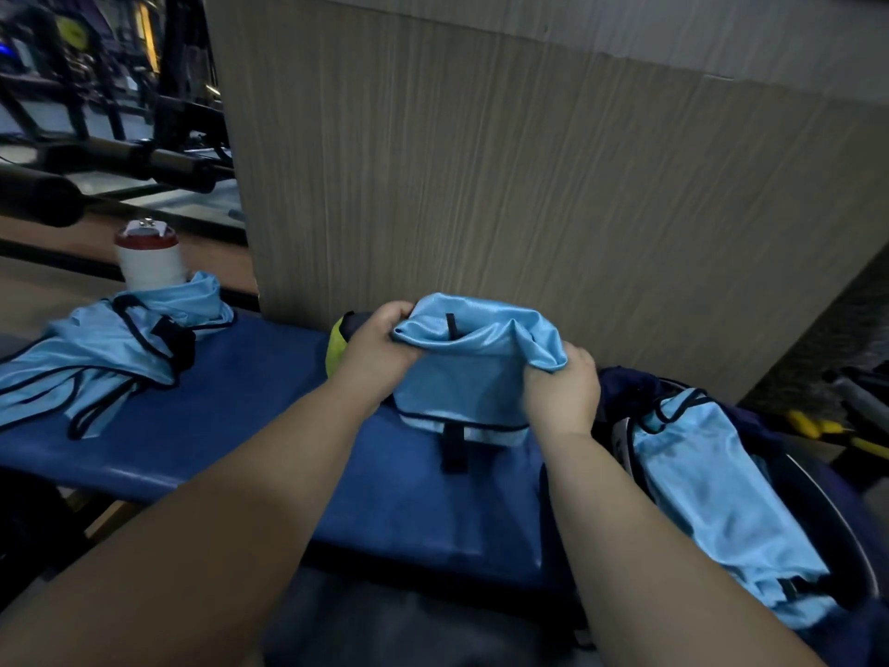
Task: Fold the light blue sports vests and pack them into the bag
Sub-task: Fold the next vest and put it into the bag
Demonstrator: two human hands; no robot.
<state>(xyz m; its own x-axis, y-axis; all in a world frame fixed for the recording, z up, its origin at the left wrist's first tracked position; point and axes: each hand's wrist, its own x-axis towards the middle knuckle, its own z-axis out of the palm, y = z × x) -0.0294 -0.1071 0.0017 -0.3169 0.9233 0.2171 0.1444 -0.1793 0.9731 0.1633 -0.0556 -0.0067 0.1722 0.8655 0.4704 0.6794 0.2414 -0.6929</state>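
Wood panel (529,185) is standing close ahead, blocking me. Left of my left grip (380,349), bare table (250,402) is lying open up to the heap of vests (96,349). Right of my right grip (563,392), the bag (625,387) is crowding in, a folded vest (712,488) filling its mouth.

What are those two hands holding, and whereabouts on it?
A light blue vest: the left hand grips its upper left corner, the right hand its upper right edge.

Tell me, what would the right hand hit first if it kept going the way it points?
The right hand grips the light blue vest, so that fabric comes first. Carrying it along, it would probably meet the wood-grain panel behind next, though depth is unclear.
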